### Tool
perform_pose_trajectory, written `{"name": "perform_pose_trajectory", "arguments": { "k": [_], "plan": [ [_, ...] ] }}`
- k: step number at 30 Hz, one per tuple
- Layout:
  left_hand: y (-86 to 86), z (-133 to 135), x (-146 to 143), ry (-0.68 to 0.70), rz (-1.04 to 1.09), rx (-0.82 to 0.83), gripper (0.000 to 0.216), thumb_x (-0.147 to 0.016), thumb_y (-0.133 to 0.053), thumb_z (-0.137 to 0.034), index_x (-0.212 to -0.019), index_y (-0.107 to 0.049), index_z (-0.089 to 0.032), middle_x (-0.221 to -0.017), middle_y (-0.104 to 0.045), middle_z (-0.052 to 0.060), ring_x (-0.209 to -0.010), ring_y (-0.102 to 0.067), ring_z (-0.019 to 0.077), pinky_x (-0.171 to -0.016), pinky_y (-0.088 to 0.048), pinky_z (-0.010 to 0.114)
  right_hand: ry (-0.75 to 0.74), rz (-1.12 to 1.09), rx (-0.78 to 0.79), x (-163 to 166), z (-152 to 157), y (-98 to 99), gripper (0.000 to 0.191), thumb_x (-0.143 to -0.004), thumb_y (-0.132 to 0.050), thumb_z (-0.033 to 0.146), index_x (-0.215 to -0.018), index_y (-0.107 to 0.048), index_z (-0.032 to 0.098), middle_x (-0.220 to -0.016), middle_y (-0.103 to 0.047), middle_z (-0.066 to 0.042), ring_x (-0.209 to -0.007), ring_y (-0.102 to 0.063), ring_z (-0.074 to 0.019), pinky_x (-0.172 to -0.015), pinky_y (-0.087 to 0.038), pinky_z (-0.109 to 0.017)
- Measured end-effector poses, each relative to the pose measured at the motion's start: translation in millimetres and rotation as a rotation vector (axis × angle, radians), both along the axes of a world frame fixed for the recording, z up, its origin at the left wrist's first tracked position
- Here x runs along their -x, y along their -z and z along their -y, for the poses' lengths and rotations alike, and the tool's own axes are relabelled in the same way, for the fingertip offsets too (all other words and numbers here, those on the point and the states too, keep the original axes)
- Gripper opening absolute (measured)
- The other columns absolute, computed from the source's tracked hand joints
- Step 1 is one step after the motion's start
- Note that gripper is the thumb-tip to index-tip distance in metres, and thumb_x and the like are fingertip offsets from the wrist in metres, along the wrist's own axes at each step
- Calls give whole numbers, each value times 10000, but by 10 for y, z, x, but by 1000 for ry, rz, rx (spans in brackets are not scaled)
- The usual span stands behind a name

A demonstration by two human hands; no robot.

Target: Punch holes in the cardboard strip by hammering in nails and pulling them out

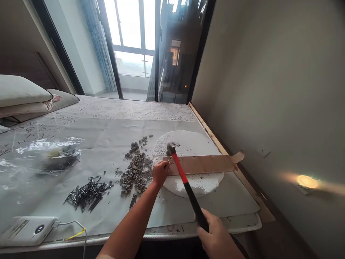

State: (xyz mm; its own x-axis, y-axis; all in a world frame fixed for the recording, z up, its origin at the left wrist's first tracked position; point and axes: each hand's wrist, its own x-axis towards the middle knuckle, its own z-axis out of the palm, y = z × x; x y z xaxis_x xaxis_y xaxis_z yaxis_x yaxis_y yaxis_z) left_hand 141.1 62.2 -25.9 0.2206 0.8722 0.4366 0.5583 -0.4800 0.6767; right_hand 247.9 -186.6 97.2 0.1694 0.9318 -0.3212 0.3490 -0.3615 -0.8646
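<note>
While the right hand (215, 232) is wrapping around the black lower handle of a hammer (184, 177), right of centre in the lower half of the frame, the hammer's metal head is hanging above the left end of a brown board (206, 164). That grip is sitting closed, the handle filling the palm. The left hand (160, 172), near the middle of the frame, is pinching narrowly at the board's left end, holding what looks like a nail (169, 162), though it is too small to be sure.

The hammer is probably weighing most at its head; its black handle is looking rubbery, so the low end is offering a sure hold. The nail is likely proving stiff and a bit slippery, best pinched on its shaft. The board is looking light and fairly stiff, with a torn flap curling at its right end, so its long edges are giving a better hold.

Beneath it, a white disc (191, 142) is lying right of centre, seeming light and crumbly. Gravel (136, 172) is spilling along its left side, and a heap of nails (87, 192) is lying at the lower left. Farther out, a plastic bag (35, 158) is resting at the left, and a power bank (28, 232) is occupying the lower left corner.
</note>
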Motion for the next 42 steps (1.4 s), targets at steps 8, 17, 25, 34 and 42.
{"name": "perform_pose_trajectory", "arguments": {
  "k": [8,17,25,34,42],
  "plan": [
    [-15,12,12,-3,-20,17,217,-808,-502,-267,-682,-661,-190,-723,-644,36,-681,-570,142,-638,-401,251,-50,-69,22,-8,-15,36,79,-693,-420,128,-718,-444,198,-481,-307,79,-407,-301,-81,-428,-258,-211],
    [-17,23,14,17,-13,13,227,-809,-508,-293,-693,-668,-180,-705,-640,38,-653,-555,137,-605,-389,244,-54,-55,-26,-14,-38,-96,46,-724,-417,157,-739,-428,199,-549,-276,69,-469,-285,-90,-448,-246,-215],
    [-2,12,11,4,-36,-7,222,-807,-510,-284,-692,-668,-179,-705,-641,39,-665,-555,137,-629,-391,248,-28,-34,-59,-15,-22,-75,64,-711,-429,143,-742,-451,194,-530,-317,67,-444,-298,-81,-429,-255,-206],
    [-7,41,22,18,-117,-11,218,-805,-502,-260,-673,-661,-187,-730,-633,42,-716,-558,150,-653,-397,261,21,-35,13,-18,42,112,71,-706,-450,176,-745,-505,196,-487,-393,53,-454,-404,-113,-478,-346,-221],
    [-69,60,115,21,135,117,116,-681,-521,-144,-755,-603,-178,-665,-577,-7,-598,-501,103,-588,-384,220,28,-90,39,25,-29,125,16,-685,-468,195,-701,-470,194,-495,-370,61,-426,-351,-91,-435,-290,-206]
  ]
}}
